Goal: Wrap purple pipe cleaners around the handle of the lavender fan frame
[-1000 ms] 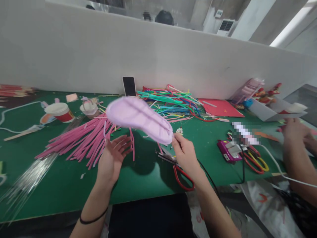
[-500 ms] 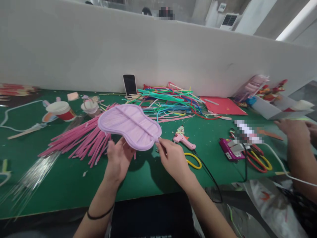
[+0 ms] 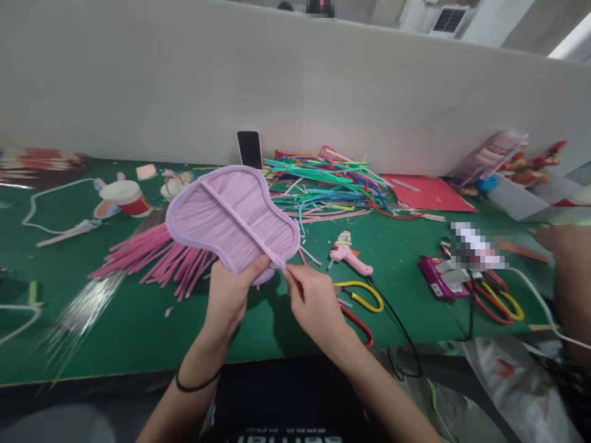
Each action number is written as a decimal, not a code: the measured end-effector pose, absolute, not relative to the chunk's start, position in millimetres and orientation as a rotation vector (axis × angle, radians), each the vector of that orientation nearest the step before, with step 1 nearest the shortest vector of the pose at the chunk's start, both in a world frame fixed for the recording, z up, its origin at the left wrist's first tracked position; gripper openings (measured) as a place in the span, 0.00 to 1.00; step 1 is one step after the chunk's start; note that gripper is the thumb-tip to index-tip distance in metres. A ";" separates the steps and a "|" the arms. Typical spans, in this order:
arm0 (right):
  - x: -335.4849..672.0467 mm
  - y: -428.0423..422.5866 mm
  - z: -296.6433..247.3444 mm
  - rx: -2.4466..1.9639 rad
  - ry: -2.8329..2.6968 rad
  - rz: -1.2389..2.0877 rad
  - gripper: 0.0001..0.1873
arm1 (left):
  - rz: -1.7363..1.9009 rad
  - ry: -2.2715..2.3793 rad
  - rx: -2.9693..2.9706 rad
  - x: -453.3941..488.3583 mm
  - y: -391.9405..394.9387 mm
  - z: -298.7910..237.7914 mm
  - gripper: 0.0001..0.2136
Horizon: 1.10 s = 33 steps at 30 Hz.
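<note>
A lilac fan-shaped piece [image 3: 221, 215], made of fuzzy pipe cleaners with a raised rib across it, is held up over the table. My left hand [image 3: 231, 292] grips its lower edge, thumb on the front near the base and fingers behind. The fingers of my right hand [image 3: 311, 295] pinch the narrow base end where rib and rim meet. Pink pipe cleaners [image 3: 138, 249] lie fanned out behind and left of the piece. Close to my right hand are a pink glue gun [image 3: 351, 258] and scissors with yellow and red handles [image 3: 369, 298].
Multicoloured pipe cleaners [image 3: 323, 178] are heaped at the back beside a propped phone [image 3: 250, 149]. A paper cup [image 3: 127, 197] stands left. A purple power strip [image 3: 438, 280] and more scissors [image 3: 501, 301] lie right, near another person's arm [image 3: 570, 277]. A partition [image 3: 184, 86] borders the table.
The lilac piece has tilted to face me more and its left side has come lower. My left thumb has moved onto its front near the base. The view has shifted slightly.
</note>
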State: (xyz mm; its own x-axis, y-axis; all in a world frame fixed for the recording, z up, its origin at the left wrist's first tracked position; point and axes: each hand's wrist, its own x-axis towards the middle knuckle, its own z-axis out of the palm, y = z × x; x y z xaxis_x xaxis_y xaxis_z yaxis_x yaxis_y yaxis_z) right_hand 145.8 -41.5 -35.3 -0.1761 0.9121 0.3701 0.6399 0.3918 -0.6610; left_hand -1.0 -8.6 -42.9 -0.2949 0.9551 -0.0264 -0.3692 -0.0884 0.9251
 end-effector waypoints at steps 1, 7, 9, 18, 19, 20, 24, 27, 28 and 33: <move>145.0 -41.4 -36.4 -1.331 -1.896 0.454 0.16 | 1.613 1.115 0.808 -1.7 -8.4 -43.0 0.21; 138.9 -41.7 -44.8 -1.271 -1.779 0.383 0.13 | 1.497 0.875 0.605 4.5 -13.3 -42.9 0.21; 136.0 -43.1 -49.4 -1.261 -1.739 0.371 0.13 | 1.493 0.803 0.558 10.9 -16.7 -43.9 0.21; 125.2 -47.0 -54.4 -1.284 -1.561 0.570 0.13 | 1.604 0.874 0.629 21.9 -16.7 -46.2 0.27; 125.7 -46.7 -52.9 -1.291 -1.544 0.652 0.13 | 1.601 0.877 0.644 20.7 -15.5 -46.8 0.28; 126.6 -46.2 -51.8 -1.291 -1.525 0.748 0.12 | 1.597 0.879 0.661 19.3 -14.0 -47.5 0.28; 134.8 -43.2 -53.3 -1.251 -1.378 1.124 0.17 | 1.636 0.907 0.719 10.9 -5.9 -47.7 0.28; 142.4 -38.7 -56.6 -1.200 -1.196 1.241 0.21 | 1.645 0.928 0.753 1.5 -1.4 -44.6 0.31; 144.4 -36.5 -56.7 -1.165 -1.148 1.254 0.20 | 1.607 0.926 0.782 -1.8 -1.0 -43.4 0.31; 147.2 -21.3 -53.1 -0.971 -0.933 1.345 0.17 | 1.239 0.984 0.991 -10.2 -6.4 -40.6 0.26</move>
